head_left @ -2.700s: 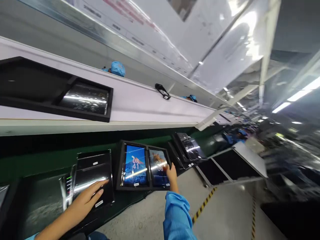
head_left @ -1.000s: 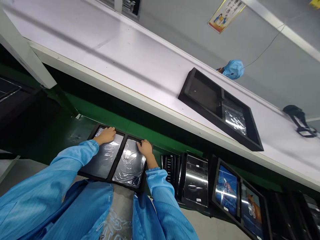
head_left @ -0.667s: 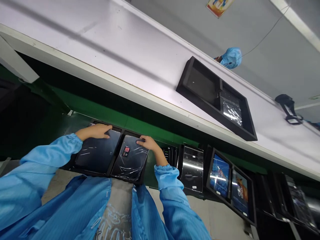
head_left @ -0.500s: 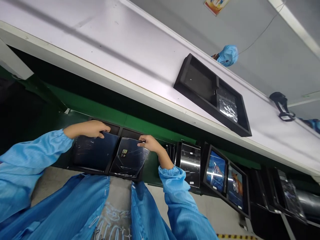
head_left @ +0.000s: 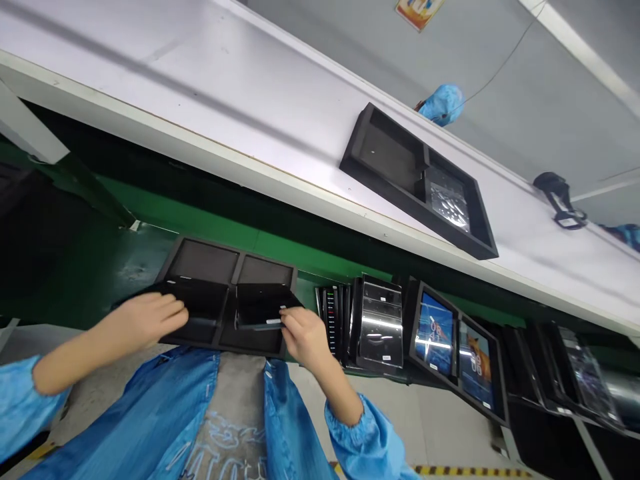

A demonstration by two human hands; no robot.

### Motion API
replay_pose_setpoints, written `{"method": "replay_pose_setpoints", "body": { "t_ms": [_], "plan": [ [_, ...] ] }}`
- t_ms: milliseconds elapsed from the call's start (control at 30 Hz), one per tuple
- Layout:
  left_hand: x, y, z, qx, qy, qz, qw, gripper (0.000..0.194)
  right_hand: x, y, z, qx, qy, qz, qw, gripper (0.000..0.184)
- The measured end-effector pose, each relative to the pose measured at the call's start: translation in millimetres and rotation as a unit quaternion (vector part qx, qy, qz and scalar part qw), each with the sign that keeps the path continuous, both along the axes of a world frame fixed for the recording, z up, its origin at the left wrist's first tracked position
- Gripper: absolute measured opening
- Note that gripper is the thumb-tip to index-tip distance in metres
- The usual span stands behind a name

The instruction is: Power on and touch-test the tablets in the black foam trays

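A black two-compartment tray (head_left: 244, 252) rests on the green lower shelf in front of me. Over its left compartment, a dark tablet (head_left: 203, 298) is tilted, with my left hand (head_left: 154, 316) closed on its left edge. My right hand (head_left: 306, 335) pinches the right edge of a second dark tablet (head_left: 263, 301), tilted above the right compartment. Both tablets show dark glossy faces with small white labels near the hands. The fingertips of my left hand are partly hidden.
Tablets stand on edge in a row (head_left: 334, 320) to the right, beside a film-covered tablet (head_left: 381, 320). Further right, a tray (head_left: 456, 347) holds two lit tablets. Above, the white bench (head_left: 225, 100) carries another black tray (head_left: 410, 193) and a black device (head_left: 560, 200).
Both tablets have been flipped from their backs to their dark glossy faces. My hands have come from the tray's far side toward my body, uncovering the far part of both compartments.
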State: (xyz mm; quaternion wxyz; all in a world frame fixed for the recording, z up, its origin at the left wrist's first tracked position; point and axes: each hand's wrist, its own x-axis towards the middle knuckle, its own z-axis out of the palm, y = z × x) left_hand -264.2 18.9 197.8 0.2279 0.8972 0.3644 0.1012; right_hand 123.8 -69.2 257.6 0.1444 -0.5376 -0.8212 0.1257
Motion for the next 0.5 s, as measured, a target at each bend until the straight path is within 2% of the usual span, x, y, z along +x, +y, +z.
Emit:
{"method": "replay_pose_setpoints", "body": {
  "t_ms": [67,167,267,367,500],
  "plan": [
    [-6,-35,-16.7,-0.011,0.012,-0.040,0.999,0.039,-4,-31,-22.1,0.004,0.016,-0.003,1.000,0.023],
    [-20,-80,-53.0,-0.012,0.007,-0.033,0.999,0.043,-9,-75,-58.7,-0.024,0.012,0.000,1.000,0.016],
    [-29,-107,-82.1,0.007,0.019,-0.052,0.998,0.045,-15,-101,-93.4,-0.063,0.019,-0.027,0.997,0.013],
    [-24,-117,-90.5,0.043,0.070,-0.071,0.994,0.056,-24,-105,-123.4,-0.090,0.039,-0.057,0.994,0.019],
    [-3,-108,-90.2,0.088,0.133,-0.069,0.985,0.075,-42,-94,-158.2,-0.115,0.053,-0.076,0.989,0.025]
  ]
}}
